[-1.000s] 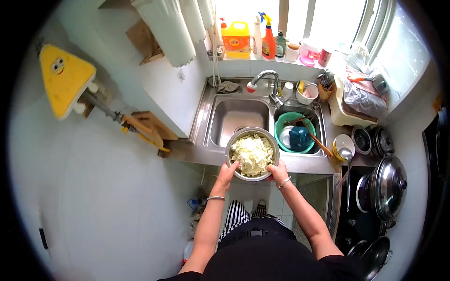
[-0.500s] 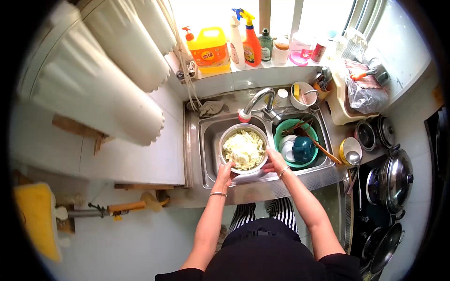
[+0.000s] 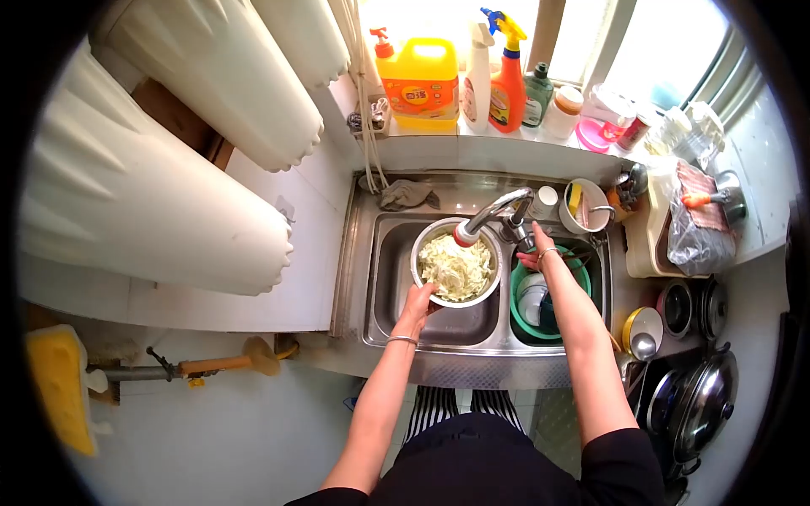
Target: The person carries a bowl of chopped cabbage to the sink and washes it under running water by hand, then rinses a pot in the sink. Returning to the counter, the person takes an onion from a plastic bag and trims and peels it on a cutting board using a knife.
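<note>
A metal bowl full of pale shredded vegetable is held over the left sink basin. My left hand grips the bowl's near-left rim, its thumb on top. Above the far side of the bowl hangs the spout of the faucet, and I make out no water coming from it. My right hand, off the bowl, is beside the faucet's base with fingers stretched out. Below it, a green basin in the right sink holds a white bowl and other dishes, partly covered by my forearm.
Detergent, spray bottles and jars line the windowsill. A white pot with a sponge stands behind the right sink. To the right are a yellow bowl with a ladle and a lidded pot on the stove.
My right hand has let go of the bowl and moved up and right to the faucet. The bowl, in my left hand, is now farther under the spout. The camera view has shifted.
</note>
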Demonstrator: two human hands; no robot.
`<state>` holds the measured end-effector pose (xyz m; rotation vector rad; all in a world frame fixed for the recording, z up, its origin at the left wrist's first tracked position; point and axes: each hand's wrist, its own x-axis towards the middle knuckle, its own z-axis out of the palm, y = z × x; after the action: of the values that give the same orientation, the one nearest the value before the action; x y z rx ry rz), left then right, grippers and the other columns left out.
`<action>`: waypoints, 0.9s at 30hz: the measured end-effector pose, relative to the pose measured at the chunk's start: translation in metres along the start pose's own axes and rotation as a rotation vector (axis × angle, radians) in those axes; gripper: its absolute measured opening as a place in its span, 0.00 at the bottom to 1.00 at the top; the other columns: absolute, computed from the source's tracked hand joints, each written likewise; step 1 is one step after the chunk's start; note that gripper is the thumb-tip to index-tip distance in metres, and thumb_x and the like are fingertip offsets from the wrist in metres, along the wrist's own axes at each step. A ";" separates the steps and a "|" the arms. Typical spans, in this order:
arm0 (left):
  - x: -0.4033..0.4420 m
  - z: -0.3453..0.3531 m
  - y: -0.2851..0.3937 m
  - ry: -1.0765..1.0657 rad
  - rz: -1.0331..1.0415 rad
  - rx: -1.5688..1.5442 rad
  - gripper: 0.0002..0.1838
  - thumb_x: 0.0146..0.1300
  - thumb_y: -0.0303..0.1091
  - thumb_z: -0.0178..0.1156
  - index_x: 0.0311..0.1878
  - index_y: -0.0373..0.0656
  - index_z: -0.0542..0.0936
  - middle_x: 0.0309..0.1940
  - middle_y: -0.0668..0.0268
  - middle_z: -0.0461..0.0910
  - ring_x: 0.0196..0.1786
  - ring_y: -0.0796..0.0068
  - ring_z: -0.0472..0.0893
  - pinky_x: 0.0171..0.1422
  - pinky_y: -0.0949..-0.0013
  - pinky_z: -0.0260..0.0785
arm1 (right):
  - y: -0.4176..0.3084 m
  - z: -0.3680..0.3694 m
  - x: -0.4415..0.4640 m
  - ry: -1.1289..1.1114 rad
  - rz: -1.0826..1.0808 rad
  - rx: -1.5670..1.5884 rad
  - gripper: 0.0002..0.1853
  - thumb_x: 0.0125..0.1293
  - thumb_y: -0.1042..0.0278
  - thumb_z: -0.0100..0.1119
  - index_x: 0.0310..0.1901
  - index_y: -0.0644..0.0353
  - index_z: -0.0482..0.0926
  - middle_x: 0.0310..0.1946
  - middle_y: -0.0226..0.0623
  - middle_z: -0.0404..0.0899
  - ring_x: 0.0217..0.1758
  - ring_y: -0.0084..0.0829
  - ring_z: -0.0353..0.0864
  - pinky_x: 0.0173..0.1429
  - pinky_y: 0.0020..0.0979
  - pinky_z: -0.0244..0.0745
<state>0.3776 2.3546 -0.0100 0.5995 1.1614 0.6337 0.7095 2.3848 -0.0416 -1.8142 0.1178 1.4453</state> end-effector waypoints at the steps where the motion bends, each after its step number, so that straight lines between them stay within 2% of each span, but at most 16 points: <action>1: 0.002 0.001 0.001 0.004 -0.001 0.007 0.18 0.57 0.31 0.50 0.50 0.34 0.74 0.37 0.60 0.81 0.34 0.71 0.82 0.35 0.67 0.78 | -0.003 0.000 0.007 0.058 -0.012 -0.025 0.37 0.59 0.32 0.49 0.62 0.47 0.59 0.47 0.45 0.75 0.24 0.44 0.82 0.22 0.39 0.75; 4: 0.006 0.005 0.001 0.007 0.019 -0.019 0.17 0.57 0.31 0.51 0.49 0.35 0.75 0.36 0.60 0.81 0.34 0.71 0.82 0.35 0.67 0.78 | -0.006 -0.003 0.020 0.015 0.008 -0.036 0.33 0.62 0.34 0.46 0.61 0.46 0.59 0.44 0.44 0.76 0.23 0.43 0.82 0.21 0.38 0.75; 5: 0.007 0.005 0.002 0.011 0.023 -0.023 0.17 0.57 0.31 0.51 0.49 0.35 0.75 0.36 0.60 0.81 0.34 0.71 0.82 0.35 0.67 0.78 | -0.003 -0.001 0.023 0.086 -0.088 -0.066 0.27 0.65 0.41 0.44 0.58 0.51 0.62 0.40 0.44 0.76 0.23 0.44 0.82 0.19 0.38 0.75; 6: 0.008 0.005 0.002 0.016 0.025 -0.017 0.17 0.57 0.31 0.51 0.49 0.35 0.75 0.36 0.60 0.81 0.34 0.71 0.82 0.35 0.67 0.78 | -0.002 -0.003 0.021 0.083 -0.088 -0.069 0.27 0.65 0.41 0.44 0.58 0.51 0.62 0.40 0.44 0.76 0.23 0.44 0.82 0.19 0.38 0.75; 8: 0.008 0.006 0.002 0.020 0.030 -0.012 0.17 0.57 0.31 0.51 0.49 0.34 0.75 0.35 0.60 0.81 0.34 0.71 0.82 0.36 0.68 0.78 | -0.002 -0.007 0.017 -0.034 -0.095 -0.055 0.22 0.64 0.50 0.44 0.53 0.56 0.65 0.37 0.45 0.77 0.23 0.45 0.82 0.18 0.38 0.75; 9: 0.007 0.007 0.003 0.008 0.038 -0.024 0.17 0.57 0.31 0.51 0.49 0.34 0.75 0.35 0.61 0.81 0.34 0.71 0.82 0.35 0.68 0.78 | -0.001 -0.007 0.007 -0.017 -0.143 -0.045 0.20 0.62 0.55 0.43 0.49 0.62 0.67 0.35 0.45 0.77 0.24 0.45 0.83 0.18 0.38 0.76; 16: 0.009 0.005 0.004 0.009 0.061 -0.104 0.17 0.56 0.31 0.52 0.48 0.33 0.75 0.34 0.59 0.81 0.31 0.70 0.82 0.33 0.68 0.78 | 0.004 -0.011 0.010 -0.066 -0.151 -0.011 0.17 0.57 0.57 0.47 0.42 0.63 0.68 0.31 0.48 0.76 0.23 0.44 0.83 0.19 0.37 0.78; 26: 0.010 0.004 0.015 0.021 0.066 -0.057 0.17 0.56 0.30 0.50 0.47 0.29 0.75 0.33 0.56 0.81 0.31 0.67 0.83 0.32 0.65 0.79 | 0.014 -0.011 0.017 -0.055 -0.176 0.049 0.16 0.57 0.58 0.46 0.42 0.60 0.67 0.29 0.47 0.77 0.22 0.42 0.83 0.20 0.36 0.79; 27: 0.011 0.003 0.014 0.019 0.065 -0.056 0.17 0.56 0.30 0.50 0.47 0.29 0.75 0.33 0.56 0.81 0.31 0.66 0.83 0.32 0.65 0.79 | 0.014 -0.011 0.020 -0.064 -0.168 0.046 0.20 0.58 0.53 0.48 0.45 0.60 0.67 0.30 0.48 0.77 0.22 0.41 0.83 0.20 0.36 0.79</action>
<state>0.3817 2.3719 -0.0062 0.5863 1.1413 0.7263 0.7176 2.3759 -0.0653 -1.6969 -0.0333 1.3686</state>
